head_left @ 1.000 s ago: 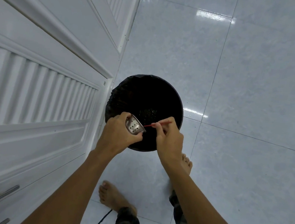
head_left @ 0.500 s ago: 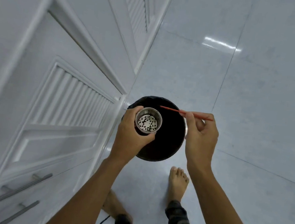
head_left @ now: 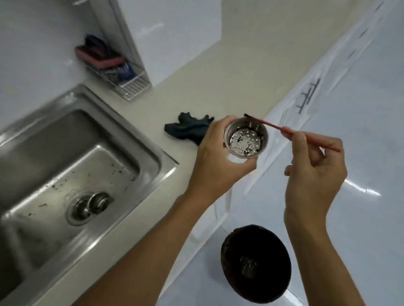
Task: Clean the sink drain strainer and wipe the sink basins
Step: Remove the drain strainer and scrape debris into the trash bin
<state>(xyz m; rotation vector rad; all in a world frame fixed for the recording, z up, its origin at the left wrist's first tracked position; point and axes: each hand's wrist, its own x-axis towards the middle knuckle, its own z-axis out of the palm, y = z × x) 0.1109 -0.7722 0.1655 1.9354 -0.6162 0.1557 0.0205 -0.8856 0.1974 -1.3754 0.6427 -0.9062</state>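
Observation:
My left hand (head_left: 217,155) grips a round steel drain strainer (head_left: 245,140), its open side up, with dark bits stuck among the holes. My right hand (head_left: 316,171) pinches a thin red stick (head_left: 288,130) whose dark tip lies over the strainer's far rim. Both are held above the counter's front edge. To the left is the steel sink basin (head_left: 44,160), speckled with dark debris around its open drain (head_left: 87,206). A dark green cloth (head_left: 188,127) lies crumpled on the beige counter (head_left: 243,64) behind my left hand.
A black bin (head_left: 256,262) stands on the glossy floor below my hands. A wire rack (head_left: 126,81) with a pink sponge sits by the wall behind the sink. White cabinet fronts (head_left: 311,89) run under the counter. My bare toes show at the bottom edge.
I have risen from over the bin: the view swung up to the counter and sink. The strainer and stick rose with my hands, and the stick's tip now lies across the strainer rim.

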